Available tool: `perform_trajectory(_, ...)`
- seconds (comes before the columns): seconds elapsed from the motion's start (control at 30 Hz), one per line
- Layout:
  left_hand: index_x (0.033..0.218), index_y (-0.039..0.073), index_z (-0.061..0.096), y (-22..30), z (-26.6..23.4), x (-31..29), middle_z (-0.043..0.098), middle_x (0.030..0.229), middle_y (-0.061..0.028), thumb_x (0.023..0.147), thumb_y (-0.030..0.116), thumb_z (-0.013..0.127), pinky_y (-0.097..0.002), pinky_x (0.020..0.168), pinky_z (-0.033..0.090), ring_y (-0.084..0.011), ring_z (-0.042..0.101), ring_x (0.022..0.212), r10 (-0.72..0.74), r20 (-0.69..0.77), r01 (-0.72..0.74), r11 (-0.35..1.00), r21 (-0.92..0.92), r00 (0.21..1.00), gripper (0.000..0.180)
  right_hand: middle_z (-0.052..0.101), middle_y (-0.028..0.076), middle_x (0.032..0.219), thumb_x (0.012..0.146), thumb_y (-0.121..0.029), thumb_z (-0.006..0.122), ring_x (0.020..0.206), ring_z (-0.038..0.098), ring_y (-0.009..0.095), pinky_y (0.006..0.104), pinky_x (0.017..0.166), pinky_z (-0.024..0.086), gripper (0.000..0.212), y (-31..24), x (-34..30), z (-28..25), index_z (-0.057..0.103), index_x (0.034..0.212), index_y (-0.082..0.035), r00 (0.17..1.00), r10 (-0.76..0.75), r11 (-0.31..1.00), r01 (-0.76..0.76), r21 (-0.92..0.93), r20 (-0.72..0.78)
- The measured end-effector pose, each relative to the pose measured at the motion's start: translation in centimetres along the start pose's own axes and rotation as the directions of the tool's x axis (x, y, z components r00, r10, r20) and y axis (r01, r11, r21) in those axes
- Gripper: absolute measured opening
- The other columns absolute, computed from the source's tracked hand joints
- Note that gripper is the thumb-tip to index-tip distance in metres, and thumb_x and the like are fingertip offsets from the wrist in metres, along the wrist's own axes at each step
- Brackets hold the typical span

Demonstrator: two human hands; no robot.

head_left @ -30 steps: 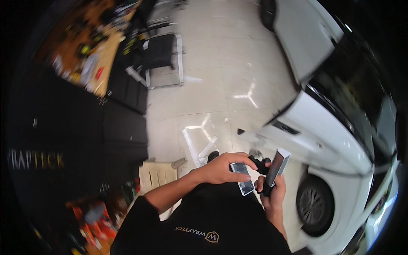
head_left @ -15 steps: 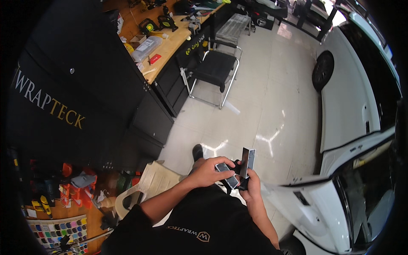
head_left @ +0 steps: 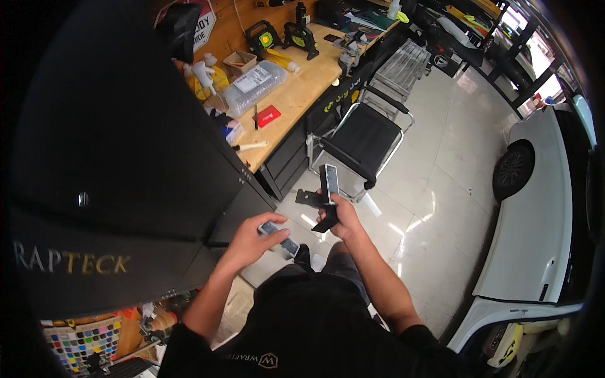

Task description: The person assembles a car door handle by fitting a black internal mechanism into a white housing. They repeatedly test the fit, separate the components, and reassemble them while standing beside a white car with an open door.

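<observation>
My left hand point(head_left: 247, 244) is closed on a small flat box point(head_left: 289, 247) with a grey printed face and white edges, its thumb lying across the top. To the right and a little farther out, my right hand point(head_left: 345, 219) grips a similar narrow grey-and-white box point(head_left: 331, 181) that stands on end. The same hand also holds a black flat piece point(head_left: 309, 198) that sticks out to the left, and a dark flap hangs below the fingers. What this black piece is, I cannot tell. The hands are apart, above the floor in front of my body.
A wooden workbench point(head_left: 293, 110) with a red card point(head_left: 268, 116), a bubble-wrapped package point(head_left: 255, 87) and tools is ahead left. Beside it stands a black folding chair point(head_left: 362, 140). A tall black cabinet point(head_left: 126, 157) fills the left; a white car point(head_left: 529, 233) is on the right.
My hands have moved apart: the left one leftward with its box, the right one leftward and farther out with its box and the black piece. My view has turned, bringing the workbench closer.
</observation>
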State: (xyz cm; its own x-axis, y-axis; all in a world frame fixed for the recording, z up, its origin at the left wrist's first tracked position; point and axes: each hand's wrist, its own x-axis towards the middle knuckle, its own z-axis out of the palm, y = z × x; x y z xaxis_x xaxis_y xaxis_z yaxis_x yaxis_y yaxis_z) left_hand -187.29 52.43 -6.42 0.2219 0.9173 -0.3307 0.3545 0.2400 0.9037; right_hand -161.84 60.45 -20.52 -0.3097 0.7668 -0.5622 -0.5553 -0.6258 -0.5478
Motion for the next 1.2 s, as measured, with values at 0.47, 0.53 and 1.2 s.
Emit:
perform_trajectory(0.47, 0.125, 0.008, 0.073, 3.0, -2.0, 21.9, 0.076, 0.114, -0.0045, 0.098, 0.016, 0.078, -0.026, 0.073, 0.058, -0.0107, 0.069, 0.098, -0.32, -0.375, 0.166, 0.906, -0.388, 0.87, 0.028, 0.058, 0.015, 0.088, 0.108, -0.033, 0.053, 0.058, 0.057, 0.024, 0.0439, 0.056, 0.055, 0.026, -19.5, 48.4, 10.3, 0.053, 0.113, -0.007, 0.968, 0.246, 0.956, -0.234, 0.177, -0.047)
perform_trajectory(0.53, 0.124, 0.007, 0.074, 5.6, -2.3, 25.6, 0.076, 0.116, -0.0041, 0.098, 0.011, 0.077, -0.0267, 0.082, 0.055, -0.0114, 0.068, 0.101, -0.32, -0.36, 0.207, 0.925, -0.32, 0.876, 0.027, 0.06, 0.018, 0.091, 0.109, -0.039, 0.053, 0.059, 0.057, 0.024, 0.0438, 0.057, 0.055, 0.033, -20.7, 51.3, 10.9, 0.052, 0.118, -0.007, 0.937, 0.328, 0.934, -0.303, 0.191, -0.119)
perform_trajectory(1.2, 0.133, 0.002, 0.06, 9.7, -4.7, 44.8, 0.068, 0.114, -0.0073, 0.1, 0.007, 0.07, -0.028, 0.063, 0.061, -0.0137, 0.071, 0.091, -0.115, -0.362, -0.054, 0.904, -0.424, 0.925, 0.035, 0.061, 0.015, 0.124, 0.096, -0.006, 0.069, 0.114, 0.063, 0.024, 0.0384, 0.107, 0.049, 0.064, -32.9, 32.0, 15.0, 0.038, 0.153, -0.003, 0.866, -0.035, 0.875, 0.268, -0.404, 0.499)
